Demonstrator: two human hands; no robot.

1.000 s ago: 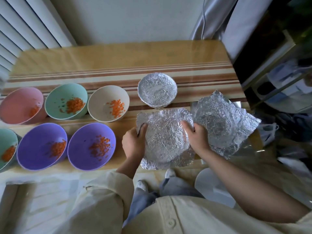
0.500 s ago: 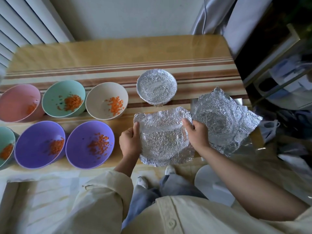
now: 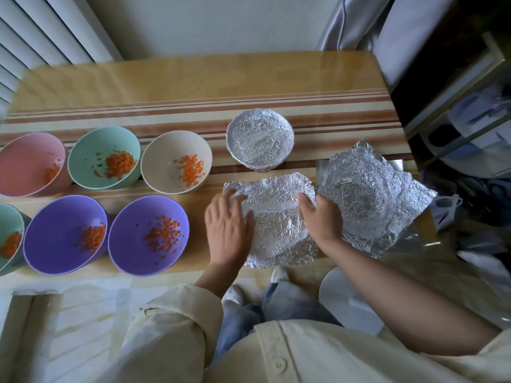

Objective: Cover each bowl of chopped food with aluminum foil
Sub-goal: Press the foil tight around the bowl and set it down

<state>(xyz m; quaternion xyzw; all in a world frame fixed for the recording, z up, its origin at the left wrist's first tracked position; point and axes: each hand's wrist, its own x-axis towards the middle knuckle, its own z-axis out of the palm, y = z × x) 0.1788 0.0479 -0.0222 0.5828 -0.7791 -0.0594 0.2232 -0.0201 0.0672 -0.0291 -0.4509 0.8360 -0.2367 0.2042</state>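
Left hand (image 3: 228, 228) now flat on foil (image 3: 278, 233)

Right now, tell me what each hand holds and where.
Foil sheet: the left hand rests flat on its left edge; the right hand curls over its right edge.

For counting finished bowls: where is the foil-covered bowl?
Head view: the foil-covered bowl stands right of the beige bowl, behind the foil sheet under the left hand and right hand.

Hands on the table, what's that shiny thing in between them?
A crinkled foil sheet lies between the left hand and the right hand, and both hands touch it. This shows in the head view.
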